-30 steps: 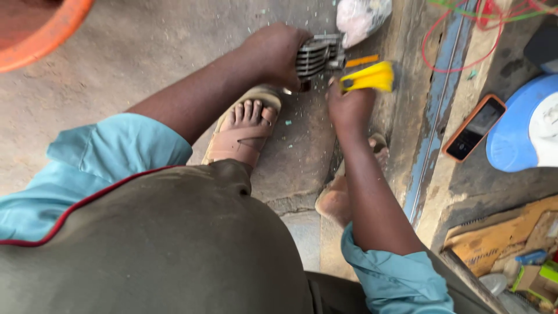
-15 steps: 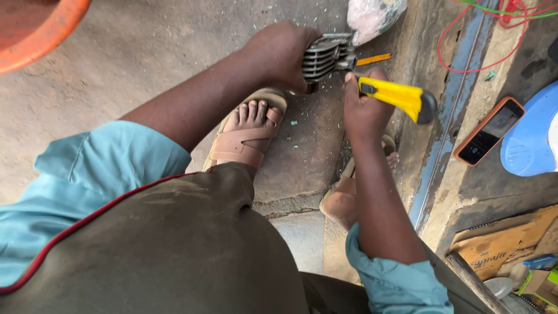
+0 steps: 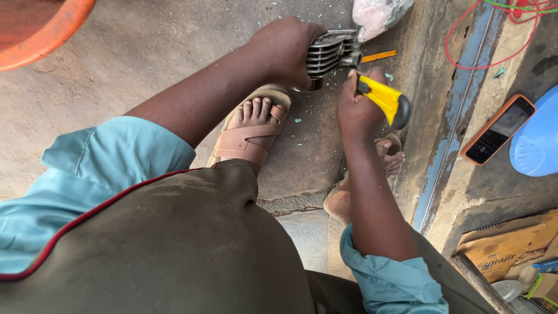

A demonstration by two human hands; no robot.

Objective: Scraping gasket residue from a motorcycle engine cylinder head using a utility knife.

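My left hand (image 3: 288,49) grips a grey finned metal part (image 3: 330,53), holding it just above the concrete floor. My right hand (image 3: 357,107) is closed around a tool with a yellow handle (image 3: 385,100). The tool's tip touches the right end of the finned part. Both hands hover above my sandalled feet (image 3: 251,134). Small green flecks lie on the floor under the part.
An orange basin rim (image 3: 43,35) is at the top left. A plastic bag (image 3: 378,14) lies beyond the part. A phone in an orange case (image 3: 499,129), a blue lid (image 3: 537,142), red wire (image 3: 494,35) and cardboard (image 3: 511,244) are on the right.
My right hand has turned the yellow-handled tool so its handle points down to the right, with the tip brought against the finned part. My left hand has held the part nearly still.
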